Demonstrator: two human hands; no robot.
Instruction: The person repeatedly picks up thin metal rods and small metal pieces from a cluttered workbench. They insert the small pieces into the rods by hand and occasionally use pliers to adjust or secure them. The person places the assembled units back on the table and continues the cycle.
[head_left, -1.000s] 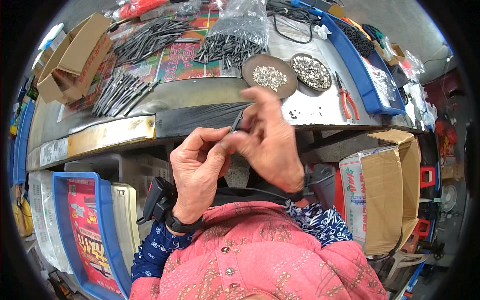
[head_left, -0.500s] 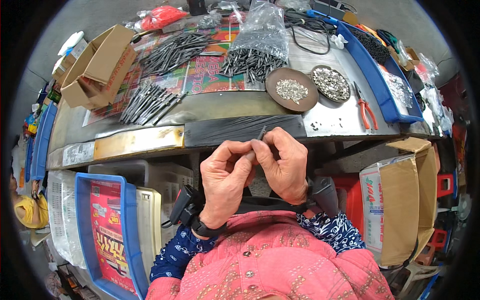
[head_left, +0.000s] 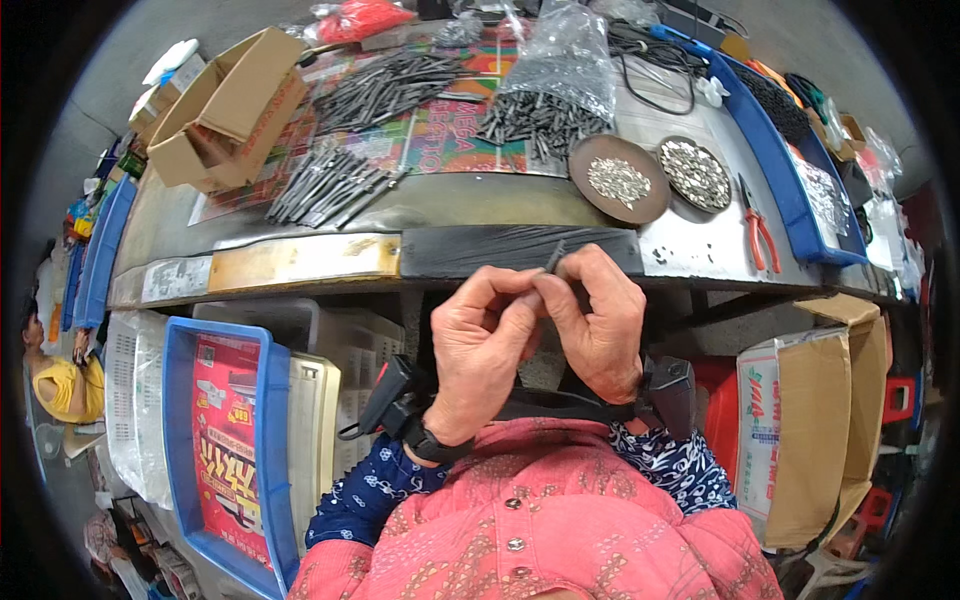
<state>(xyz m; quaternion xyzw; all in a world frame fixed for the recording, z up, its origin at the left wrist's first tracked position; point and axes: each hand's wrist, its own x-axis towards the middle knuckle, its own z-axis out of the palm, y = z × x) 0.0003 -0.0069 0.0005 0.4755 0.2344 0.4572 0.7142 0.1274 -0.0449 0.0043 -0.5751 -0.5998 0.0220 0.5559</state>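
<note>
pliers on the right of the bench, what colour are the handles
Orange-red handles on the pliers, best seen in the head view, lying beside the blue tray.

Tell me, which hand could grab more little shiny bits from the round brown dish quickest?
Probably the right hand: the brown dish sits up on its side. Both hands pinch one thin dark metal pin, so the left hand must hold it alone.

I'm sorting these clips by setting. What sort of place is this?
Probably a small workshop or assembly bench for hardware parts. The metal-topped table carries heaps of thin dark metal rods, two round dishes of small silvery pieces and red-handled pliers, while both hands pinch one small dark rod.
</note>
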